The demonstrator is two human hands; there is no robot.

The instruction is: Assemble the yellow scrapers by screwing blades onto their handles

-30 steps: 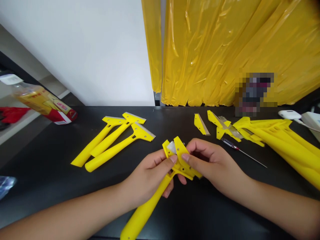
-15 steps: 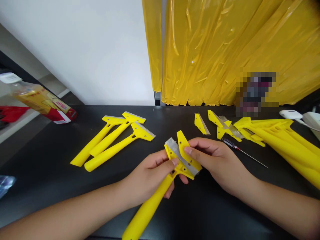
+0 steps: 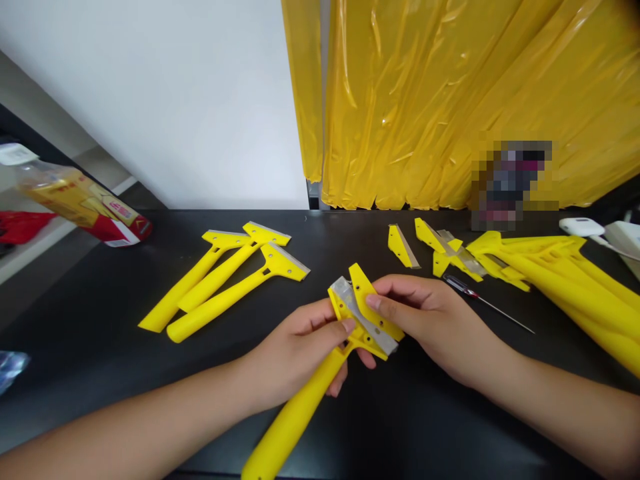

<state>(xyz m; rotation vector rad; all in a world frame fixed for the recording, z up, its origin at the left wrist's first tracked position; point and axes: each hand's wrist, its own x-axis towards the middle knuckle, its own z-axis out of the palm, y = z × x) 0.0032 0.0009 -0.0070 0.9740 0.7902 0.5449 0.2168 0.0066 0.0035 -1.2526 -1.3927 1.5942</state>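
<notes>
My left hand (image 3: pixel 305 350) is closed around the head of a yellow scraper (image 3: pixel 295 420), its thumb pressing on the front and its handle slanting down toward me. A grey metal blade (image 3: pixel 357 310) lies across that head, slightly bowed. My right hand (image 3: pixel 417 317) pinches a yellow cover plate (image 3: pixel 364 288) with holes between thumb and fingers, at the blade's right edge. Three assembled yellow scrapers (image 3: pixel 230 287) lie to the left of my hands. A screwdriver (image 3: pixel 487 303) rests just beyond my right hand.
Loose yellow cover plates (image 3: pixel 400 247) and grey blades lie behind my right hand. Several yellow scraper handles (image 3: pixel 560 267) are piled at the right. A drink bottle (image 3: pixel 85 197) leans at the left. White devices (image 3: pixel 583 227) stand at the far right of the black table (image 3: pixel 100 380).
The cover plate in my right hand has shifted slightly left against the blade, which now looks more bowed. Both hands keep their holds.
</notes>
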